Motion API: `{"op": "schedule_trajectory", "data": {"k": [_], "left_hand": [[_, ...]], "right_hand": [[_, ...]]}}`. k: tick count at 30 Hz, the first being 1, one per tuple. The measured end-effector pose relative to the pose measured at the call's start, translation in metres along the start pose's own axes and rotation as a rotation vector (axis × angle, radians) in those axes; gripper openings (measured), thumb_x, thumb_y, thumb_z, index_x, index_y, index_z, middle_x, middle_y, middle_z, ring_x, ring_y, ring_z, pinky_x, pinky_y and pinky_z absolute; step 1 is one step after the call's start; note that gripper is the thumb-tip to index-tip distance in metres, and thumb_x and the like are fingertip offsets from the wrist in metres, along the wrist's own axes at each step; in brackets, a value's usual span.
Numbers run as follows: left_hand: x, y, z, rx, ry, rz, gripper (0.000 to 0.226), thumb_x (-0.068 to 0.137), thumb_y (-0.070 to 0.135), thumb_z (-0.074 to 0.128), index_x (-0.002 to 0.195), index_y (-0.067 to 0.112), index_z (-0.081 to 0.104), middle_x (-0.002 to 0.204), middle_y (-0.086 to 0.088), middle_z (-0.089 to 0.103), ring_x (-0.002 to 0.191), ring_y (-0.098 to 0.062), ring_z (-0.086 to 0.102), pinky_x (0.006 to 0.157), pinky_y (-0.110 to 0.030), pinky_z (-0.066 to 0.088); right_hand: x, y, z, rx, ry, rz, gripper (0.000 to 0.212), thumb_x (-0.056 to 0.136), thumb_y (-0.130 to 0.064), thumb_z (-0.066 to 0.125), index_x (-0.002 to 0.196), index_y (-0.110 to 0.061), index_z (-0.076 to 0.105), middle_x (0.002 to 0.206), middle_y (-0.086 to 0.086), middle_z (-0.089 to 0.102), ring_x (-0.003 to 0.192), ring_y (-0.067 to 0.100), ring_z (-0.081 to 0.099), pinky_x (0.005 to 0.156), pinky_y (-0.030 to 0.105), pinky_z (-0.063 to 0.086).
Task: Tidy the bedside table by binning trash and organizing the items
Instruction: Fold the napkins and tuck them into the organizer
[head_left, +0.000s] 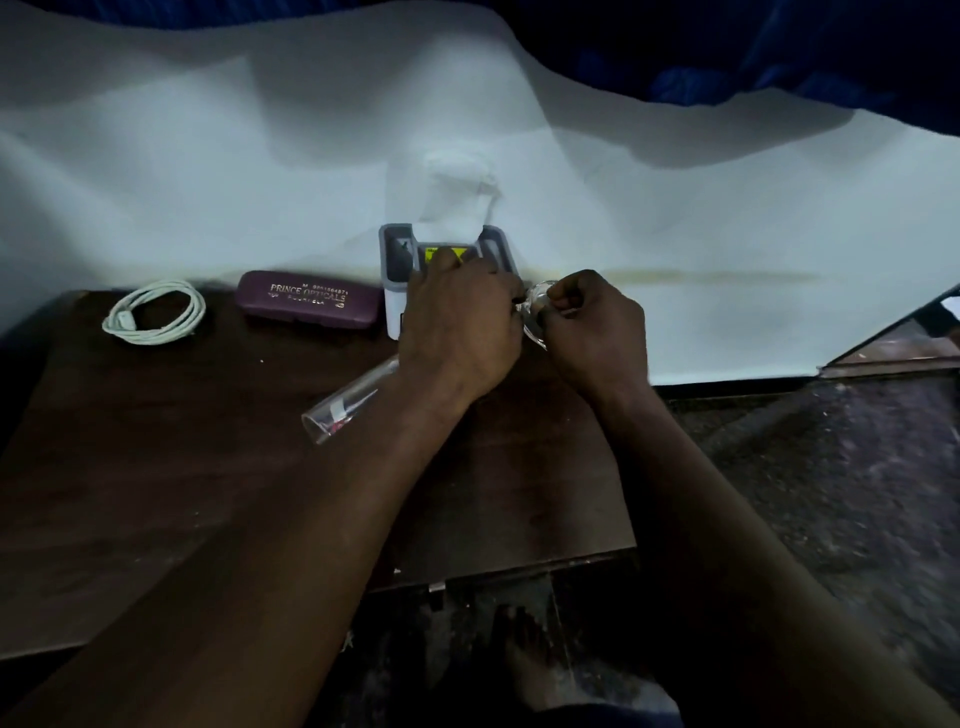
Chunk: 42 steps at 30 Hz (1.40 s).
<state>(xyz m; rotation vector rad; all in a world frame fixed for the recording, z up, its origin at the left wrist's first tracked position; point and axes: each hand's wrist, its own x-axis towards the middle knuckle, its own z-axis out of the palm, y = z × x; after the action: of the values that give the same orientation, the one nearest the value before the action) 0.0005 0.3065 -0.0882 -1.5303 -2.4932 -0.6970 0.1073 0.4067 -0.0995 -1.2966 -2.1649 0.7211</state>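
Observation:
My left hand (457, 322) and my right hand (597, 327) meet over the back of the dark wooden bedside table (156, 467). Both pinch a small clear rounded item (535, 312) between them; what it is I cannot tell. Just behind my left hand stands a grey-and-white organizer box (397, 260) with a yellow item (441, 254) inside and white tissue (457, 197) rising from it. A clear tube (343, 405) lies on the table, partly under my left wrist. A purple glasses case (306, 301) and a coiled white cable (156, 312) lie to the left.
A white sheet (208, 156) rises directly behind the table. The table's front edge (519, 564) and right edge drop to a dark speckled floor (831, 467). A bare foot (524, 649) is on the floor below the front edge.

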Motion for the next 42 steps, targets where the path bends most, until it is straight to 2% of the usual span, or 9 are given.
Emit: {"op": "schedule_trajectory", "data": {"k": [7,14,21,26,30,35,37,39,42], "left_hand": [[-0.011,0.012,0.0,0.056,-0.069,0.081,0.035,0.087,0.04,0.053,0.11,0.027,0.075,0.107,-0.001,0.072,0.108,-0.032,0.059,0.095,-0.048,0.047],[-0.012,0.027,0.006,-0.007,-0.101,0.113,0.025,0.091,0.03,0.061,0.113,0.022,0.07,0.106,-0.007,0.071,0.099,-0.037,0.068,0.077,-0.044,0.055],[-0.007,0.023,0.016,0.009,-0.147,0.072,0.027,0.091,0.032,0.058,0.115,0.024,0.069,0.102,-0.012,0.073,0.096,-0.039,0.069,0.073,-0.043,0.054],[-0.006,0.021,0.02,0.006,-0.164,0.079,0.03,0.092,0.035,0.057,0.119,0.027,0.068,0.101,-0.013,0.072,0.096,-0.04,0.068,0.073,-0.043,0.055],[-0.005,0.019,0.023,-0.017,-0.178,0.077,0.028,0.092,0.034,0.057,0.116,0.024,0.069,0.101,-0.014,0.072,0.097,-0.04,0.067,0.074,-0.043,0.054],[-0.001,0.017,0.022,-0.119,-0.145,0.061,0.03,0.089,0.031,0.057,0.115,0.022,0.069,0.104,-0.01,0.074,0.095,-0.035,0.069,0.076,-0.04,0.054],[0.0,0.016,0.021,-0.169,-0.144,0.037,0.033,0.089,0.033,0.062,0.12,0.021,0.066,0.108,-0.01,0.073,0.099,-0.035,0.068,0.076,-0.038,0.051],[0.0,0.017,0.022,-0.199,-0.18,0.047,0.043,0.087,0.034,0.067,0.129,0.022,0.061,0.117,-0.011,0.071,0.106,-0.036,0.067,0.082,-0.038,0.053],[-0.003,0.022,0.029,-0.199,-0.318,0.11,0.062,0.086,0.034,0.069,0.143,0.024,0.051,0.135,-0.009,0.064,0.121,-0.035,0.061,0.093,-0.04,0.052]], "right_hand": [[-0.013,0.017,-0.017,-0.074,0.004,0.02,0.032,0.08,-0.035,0.066,0.108,-0.021,0.07,0.112,0.003,0.071,0.107,0.028,0.065,0.09,0.04,0.053],[-0.007,0.036,-0.004,-0.102,-0.046,0.146,0.071,0.074,-0.057,0.074,0.136,-0.029,0.053,0.142,0.007,0.054,0.126,0.035,0.056,0.102,0.048,0.05],[0.006,0.044,0.016,-0.157,-0.066,0.119,0.087,0.08,-0.047,0.078,0.155,-0.042,0.034,0.159,0.001,0.042,0.138,0.037,0.044,0.106,0.053,0.043],[0.008,0.05,0.02,-0.212,-0.105,0.104,0.071,0.085,-0.051,0.072,0.15,-0.046,0.043,0.156,-0.004,0.044,0.137,0.034,0.04,0.104,0.051,0.04],[0.008,0.045,0.021,-0.232,-0.056,0.036,0.078,0.07,-0.07,0.049,0.138,-0.032,0.06,0.134,0.001,0.064,0.121,0.035,0.06,0.092,0.04,0.042],[0.013,0.029,0.002,0.011,-0.022,0.228,0.061,0.074,-0.066,0.071,0.124,-0.031,0.068,0.122,0.001,0.074,0.116,0.025,0.066,0.094,0.029,0.048],[0.02,0.025,-0.002,0.142,-0.05,0.344,0.058,0.074,-0.07,0.069,0.114,-0.028,0.072,0.116,-0.002,0.075,0.107,0.022,0.069,0.091,0.029,0.05],[0.023,0.022,-0.008,0.398,-0.084,0.498,0.051,0.076,-0.07,0.064,0.094,-0.023,0.073,0.102,0.002,0.076,0.086,0.022,0.073,0.087,0.039,0.059],[0.027,0.031,-0.007,0.828,-0.08,0.693,0.035,0.092,-0.05,0.055,0.087,-0.018,0.069,0.087,0.007,0.076,0.069,0.023,0.072,0.069,0.034,0.06]]}}
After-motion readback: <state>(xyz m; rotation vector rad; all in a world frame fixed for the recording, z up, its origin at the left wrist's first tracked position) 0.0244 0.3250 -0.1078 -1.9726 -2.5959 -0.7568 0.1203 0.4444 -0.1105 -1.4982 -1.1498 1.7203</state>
